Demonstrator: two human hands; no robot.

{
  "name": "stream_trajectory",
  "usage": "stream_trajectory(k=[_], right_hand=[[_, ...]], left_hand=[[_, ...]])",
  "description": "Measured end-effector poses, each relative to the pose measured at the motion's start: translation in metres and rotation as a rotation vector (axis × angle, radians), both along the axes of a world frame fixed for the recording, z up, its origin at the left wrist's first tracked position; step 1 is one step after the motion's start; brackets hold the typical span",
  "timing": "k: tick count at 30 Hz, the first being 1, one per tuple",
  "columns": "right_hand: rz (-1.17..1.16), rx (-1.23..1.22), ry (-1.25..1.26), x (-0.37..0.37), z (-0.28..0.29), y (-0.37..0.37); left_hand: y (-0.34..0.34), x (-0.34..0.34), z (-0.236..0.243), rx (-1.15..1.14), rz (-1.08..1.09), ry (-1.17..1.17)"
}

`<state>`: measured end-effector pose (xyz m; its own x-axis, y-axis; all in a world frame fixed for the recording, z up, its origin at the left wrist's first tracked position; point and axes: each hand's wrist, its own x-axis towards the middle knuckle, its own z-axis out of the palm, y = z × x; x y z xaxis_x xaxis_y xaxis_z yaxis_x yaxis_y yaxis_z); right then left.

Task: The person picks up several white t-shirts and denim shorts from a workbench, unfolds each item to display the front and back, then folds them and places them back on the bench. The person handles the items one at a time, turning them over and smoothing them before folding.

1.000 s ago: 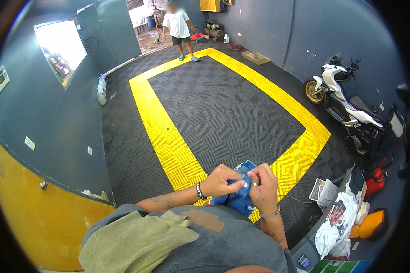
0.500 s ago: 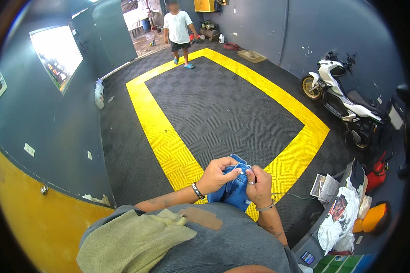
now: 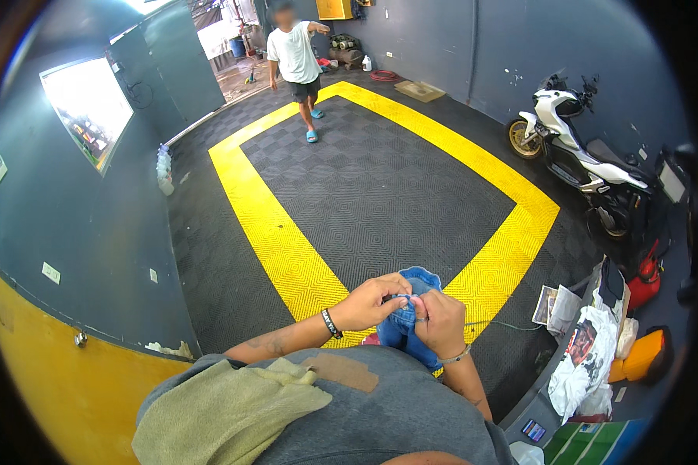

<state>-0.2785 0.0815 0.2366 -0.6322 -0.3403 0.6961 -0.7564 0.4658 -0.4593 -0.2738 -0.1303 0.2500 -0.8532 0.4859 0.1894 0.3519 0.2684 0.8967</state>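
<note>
A piece of blue denim cloth [image 3: 419, 279] is pinched between both of my hands in front of my body, with its lower folds hanging down behind them. My left hand [image 3: 371, 304] grips its upper edge with thumb and bent fingers. Close to it, my right hand [image 3: 442, 322], with a ring, holds the same edge, fingertips nearly touching the left thumb. An olive towel [image 3: 233, 411] lies over my grey shirt, which has a brown patch [image 3: 341, 370] on it.
A person [image 3: 295, 54] in white top stands on the yellow-bordered mat floor [image 3: 264, 225]. A white motorbike [image 3: 578, 155] is by the right wall. A cluttered ledge [image 3: 582, 364], red extinguisher [image 3: 644, 283] and orange container [image 3: 640, 356] are near right; a yellow door [image 3: 46, 356] is at left.
The person in white has stepped forward onto the inner dark floor and raised an arm. My hands have shifted slightly on the denim, still pinching it.
</note>
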Motion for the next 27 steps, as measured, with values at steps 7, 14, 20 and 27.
stream_trajectory(k=[7, 14, 20, 27], right_hand=[[0.014, -0.007, -0.037, 0.004, -0.01, 0.008], [-0.013, -0.016, -0.089, 0.0, -0.017, 0.014], [-0.087, 0.027, -0.054, 0.005, -0.018, 0.022], [0.038, 0.041, -0.073, 0.01, -0.014, 0.022]], left_hand=[[0.008, 0.007, -0.035, 0.386, -0.025, -0.416], [0.016, 0.009, -0.056, 0.776, -0.06, -0.992], [0.022, 0.006, -0.053, 0.483, 0.009, -0.469], [0.019, 0.006, -0.053, 0.475, -0.009, -0.516]])
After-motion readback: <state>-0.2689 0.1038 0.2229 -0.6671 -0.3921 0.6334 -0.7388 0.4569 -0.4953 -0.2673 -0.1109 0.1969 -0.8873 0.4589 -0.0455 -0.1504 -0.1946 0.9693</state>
